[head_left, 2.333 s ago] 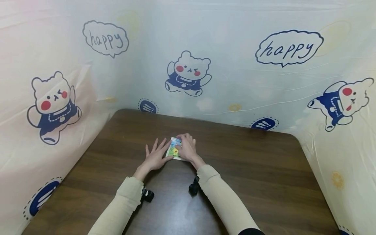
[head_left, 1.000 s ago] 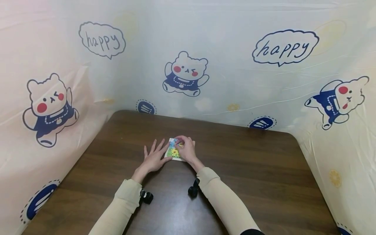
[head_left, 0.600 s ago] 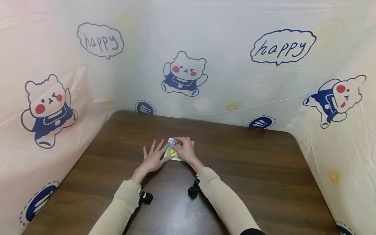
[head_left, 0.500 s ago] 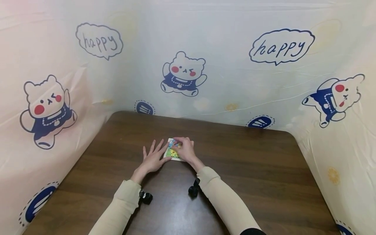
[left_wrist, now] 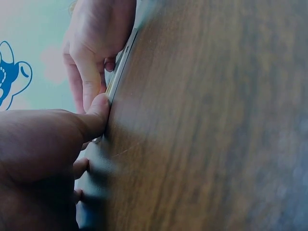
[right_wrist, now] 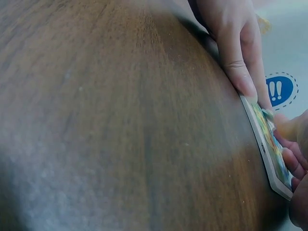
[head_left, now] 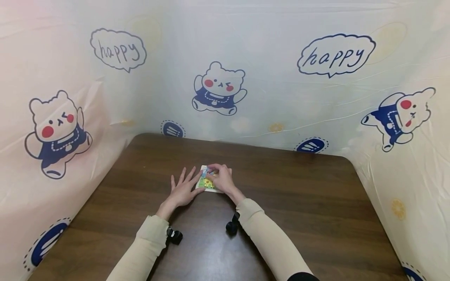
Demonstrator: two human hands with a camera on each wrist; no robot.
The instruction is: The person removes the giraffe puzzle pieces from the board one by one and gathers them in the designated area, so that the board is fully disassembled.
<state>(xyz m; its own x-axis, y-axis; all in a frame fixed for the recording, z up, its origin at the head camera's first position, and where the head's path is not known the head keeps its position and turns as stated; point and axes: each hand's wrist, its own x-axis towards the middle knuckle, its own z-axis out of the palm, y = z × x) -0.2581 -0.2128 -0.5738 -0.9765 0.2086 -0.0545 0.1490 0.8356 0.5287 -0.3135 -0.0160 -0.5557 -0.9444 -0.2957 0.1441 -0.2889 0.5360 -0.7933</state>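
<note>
A small jigsaw puzzle [head_left: 207,183] with a white frame and a bright yellow, green and blue picture lies flat on the table. My left hand [head_left: 181,194] spreads its fingers at the left side of it, the thumb [left_wrist: 99,108] on the near edge and the index finger along the left edge. Over the right part of the puzzle is my right hand [head_left: 224,180], thumb and index finger bent together at the upper left of the picture. They pinch a puzzle piece [right_wrist: 267,113], mostly hidden by the fingers. The right hand covers the right side of the board.
The brown wooden table [head_left: 281,195] has rounded far corners. Behind and beside it hangs a pale printed curtain [head_left: 267,97] with bears and "happy" bubbles. A small black camera is strapped to each wrist.
My right thumb and index finger have shifted left over the picture and drawn together, then stayed almost still for the last half second. The left hand keeps its place at the puzzle's edge.
</note>
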